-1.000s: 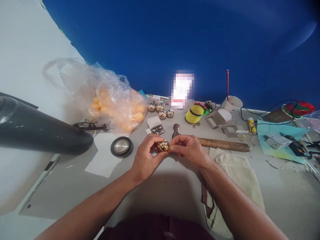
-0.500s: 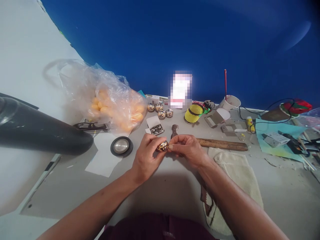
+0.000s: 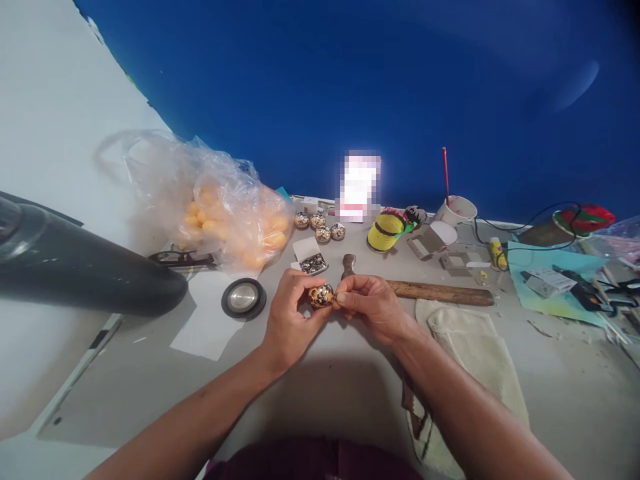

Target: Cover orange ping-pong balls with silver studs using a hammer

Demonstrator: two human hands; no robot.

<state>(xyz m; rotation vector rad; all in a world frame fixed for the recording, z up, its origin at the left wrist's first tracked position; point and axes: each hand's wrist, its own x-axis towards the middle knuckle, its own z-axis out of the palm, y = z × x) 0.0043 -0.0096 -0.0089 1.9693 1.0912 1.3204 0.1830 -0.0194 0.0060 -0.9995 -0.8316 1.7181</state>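
My left hand [image 3: 289, 320] is wrapped round an orange ball [image 3: 321, 296] covered in shiny metal thumbtacks, with bare orange patches showing between them. Thumb and fingertips of my right hand [image 3: 367, 303] pinch together at the ball's right side. A tiny thumbtack seems to be between them, mostly hidden by the fingertips. Just beyond the hands stands an open small white box [image 3: 313, 263] full of loose shiny tacks. Behind my right hand lies a hammer [image 3: 440, 293] with a wooden handle, its head pointing left.
Several tack-covered balls [image 3: 323, 233] sit farther back. To the left are a clear bag of orange balls [image 3: 215, 220], a round black-rimmed metal disc [image 3: 243, 298] and a thick dark pipe [image 3: 90, 260]. A cream cloth [image 3: 470, 373] lies under my right forearm; a yellow pot [image 3: 384, 233] stands behind.
The ball has turned in my left hand, so more bare orange now shows on its left side. My right fingertips stay at its right side. The view has shifted slightly.
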